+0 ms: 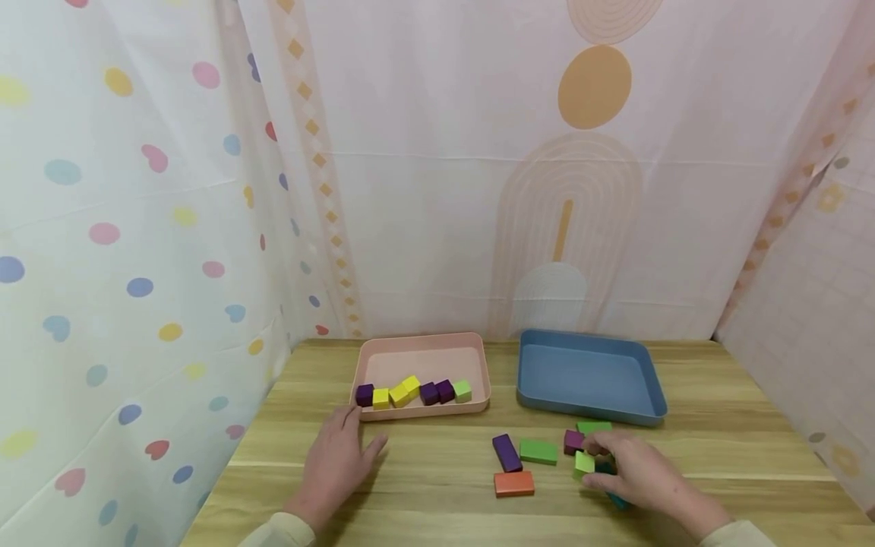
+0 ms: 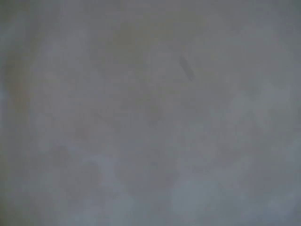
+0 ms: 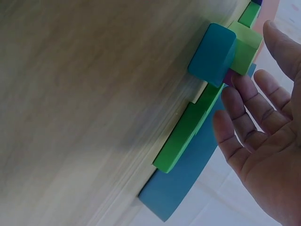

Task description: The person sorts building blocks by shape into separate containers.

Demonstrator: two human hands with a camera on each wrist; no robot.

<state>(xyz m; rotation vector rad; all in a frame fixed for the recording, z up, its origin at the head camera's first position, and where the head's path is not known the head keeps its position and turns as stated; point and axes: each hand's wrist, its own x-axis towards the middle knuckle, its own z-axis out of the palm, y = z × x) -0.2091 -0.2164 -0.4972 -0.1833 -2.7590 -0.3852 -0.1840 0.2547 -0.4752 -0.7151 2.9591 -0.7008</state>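
My right hand [image 1: 639,467] is at the light green cube [image 1: 584,464], thumb on the near side and fingertips on the far side. From the right wrist view, the fingers spread loosely beside the cube [image 3: 245,49], with the thumb tip close to its edge. A teal block [image 3: 212,54] stands by that cube, partly hidden under the hand in the head view. Just beyond are a purple cube [image 1: 573,441] and a green block [image 1: 593,428]. My left hand [image 1: 336,462] rests on the table, fingertips at the front rim of the pink tray [image 1: 437,357].
Yellow, dark purple and light green cubes [image 1: 462,391] line the pink tray's front. A blue tray [image 1: 581,372] stands to its right. Between the hands lie a purple block [image 1: 507,453], a green block [image 1: 538,452] and an orange block [image 1: 514,484]. The left wrist view is blurred grey.
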